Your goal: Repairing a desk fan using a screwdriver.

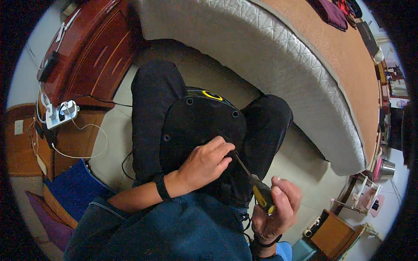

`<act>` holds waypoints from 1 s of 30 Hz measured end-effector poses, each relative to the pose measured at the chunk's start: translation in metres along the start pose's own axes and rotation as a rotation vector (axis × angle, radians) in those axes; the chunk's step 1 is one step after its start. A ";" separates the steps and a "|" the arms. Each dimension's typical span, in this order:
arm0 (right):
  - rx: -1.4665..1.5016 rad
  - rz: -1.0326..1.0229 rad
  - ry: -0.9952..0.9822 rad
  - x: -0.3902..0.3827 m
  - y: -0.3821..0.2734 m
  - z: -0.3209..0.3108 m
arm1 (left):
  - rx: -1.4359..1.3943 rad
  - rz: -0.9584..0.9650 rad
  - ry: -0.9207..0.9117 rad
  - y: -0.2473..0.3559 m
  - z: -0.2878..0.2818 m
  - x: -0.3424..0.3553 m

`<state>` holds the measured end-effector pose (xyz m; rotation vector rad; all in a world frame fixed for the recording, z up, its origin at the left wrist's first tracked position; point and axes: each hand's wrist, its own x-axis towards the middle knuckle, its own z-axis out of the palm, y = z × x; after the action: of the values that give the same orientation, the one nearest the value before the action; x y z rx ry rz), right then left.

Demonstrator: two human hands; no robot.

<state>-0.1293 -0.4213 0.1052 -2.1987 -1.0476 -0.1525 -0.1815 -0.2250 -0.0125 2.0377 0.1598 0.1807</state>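
Observation:
A black rounded appliance (196,126) lies across my lap between my knees. Its surface has several round recesses, and a yellow ring marks its far edge. My right hand (281,206) is wrapped around the yellow-and-black handle of a screwdriver (263,194). The metal shaft slants up and left toward the near right part of the appliance. My left hand (208,161) rests on that surface, thumb and fingers drawn together right beside the screwdriver's tip. Whatever those fingers pinch, and the tip itself, are hidden or too small to make out.
Beyond my knees stands a bed (261,52) with a pale quilted side. To the left are a dark red wooden cabinet (98,56) and a white power strip (62,115) with cables. A small wooden stool (333,235) stands at the lower right on the tiled floor (305,163).

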 end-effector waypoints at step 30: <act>-0.011 -0.006 -0.015 -0.007 -0.012 -0.003 | -0.002 -0.006 -0.003 0.000 0.003 0.004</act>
<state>-0.1423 -0.4227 0.1109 -2.2095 -1.0646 -0.1443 -0.1769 -0.2271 -0.0132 2.0348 0.1641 0.1735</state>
